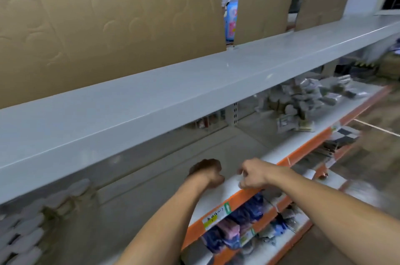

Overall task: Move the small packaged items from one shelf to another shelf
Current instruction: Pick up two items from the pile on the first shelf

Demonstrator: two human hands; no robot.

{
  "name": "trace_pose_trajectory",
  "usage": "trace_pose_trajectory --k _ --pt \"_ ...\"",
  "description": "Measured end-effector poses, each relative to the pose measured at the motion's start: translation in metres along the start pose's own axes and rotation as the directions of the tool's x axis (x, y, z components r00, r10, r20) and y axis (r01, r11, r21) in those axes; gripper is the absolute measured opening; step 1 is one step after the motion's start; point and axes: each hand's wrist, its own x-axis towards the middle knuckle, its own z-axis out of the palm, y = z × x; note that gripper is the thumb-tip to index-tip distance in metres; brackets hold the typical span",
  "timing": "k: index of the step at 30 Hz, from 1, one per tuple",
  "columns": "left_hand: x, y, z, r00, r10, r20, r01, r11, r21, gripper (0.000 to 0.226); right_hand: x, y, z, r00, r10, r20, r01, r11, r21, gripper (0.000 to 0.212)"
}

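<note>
Under the long grey metal upper shelf (pixel 173 100), both hands sit on the white middle shelf with the orange front edge (pixel 244 196), close together and near that edge. The left hand (pixel 206 172) is curled into a loose fist, knuckles up; nothing shows in it, though motion blur and the angle hide the palm. The right hand (pixel 252 175) has its fingers bent as if pinching something pale and small at the fingertips, but I cannot tell whether that is a packet or just the shelf surface behind.

The relation that matters is where the stock lies from these hands. A heap of small grey packaged items in clear wrappers (pixel 307 100) rests on the same middle shelf, off at about 1 o'clock from the right hand and well apart from it, strung out along the shelf's length toward the far right. The right hand is the nearer of the two, so a reach along the shelf edge would probably fall to that arm.

At about 8 o'clock from the left hand, a stack of pale rounded packets (pixel 28 219) lies on the shelf's left end, much blurred. Below the orange edge, blue and pink wrapped packs (pixel 233 228) fill the lower shelf. Brown cardboard sheets (pixel 104 18) stand along the upper shelf.
</note>
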Motion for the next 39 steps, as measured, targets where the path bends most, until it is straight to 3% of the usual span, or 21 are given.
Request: trace_pose_trajectory --k 8,11,18,23,31,39 --pt "0.032 0.102 0.018 0.99 0.138 0.012 -0.138 0.99 0.013 0.044 -0.031 0.099 -0.015 0.992 0.106 -0.065 -0.099 0.99 0.099 0.053" --pt "0.04 0.135 0.025 0.985 0.17 0.028 -0.171 0.985 0.029 0.044 -0.043 0.129 -0.015 0.993 0.114 -0.037 -0.109 0.988 0.113 0.038" --pt "0.065 0.203 0.035 0.962 0.266 0.055 -0.269 0.961 0.064 0.038 -0.056 0.195 -0.017 0.981 0.191 -0.047 -0.178 0.965 0.193 0.048" --pt "0.1 0.237 0.033 0.95 0.302 0.082 -0.307 0.949 0.068 0.039 -0.049 0.24 -0.029 0.967 0.254 -0.033 -0.239 0.941 0.238 0.055" --pt "0.189 0.285 0.019 0.925 0.369 0.094 -0.374 0.926 0.053 0.044 -0.017 0.302 -0.067 0.942 0.329 -0.063 -0.297 0.908 0.296 0.042" --pt "0.262 0.32 0.007 0.904 0.427 -0.016 -0.427 0.904 0.02 0.027 0.03 0.352 -0.106 0.931 0.339 -0.134 -0.285 0.907 0.31 0.032"
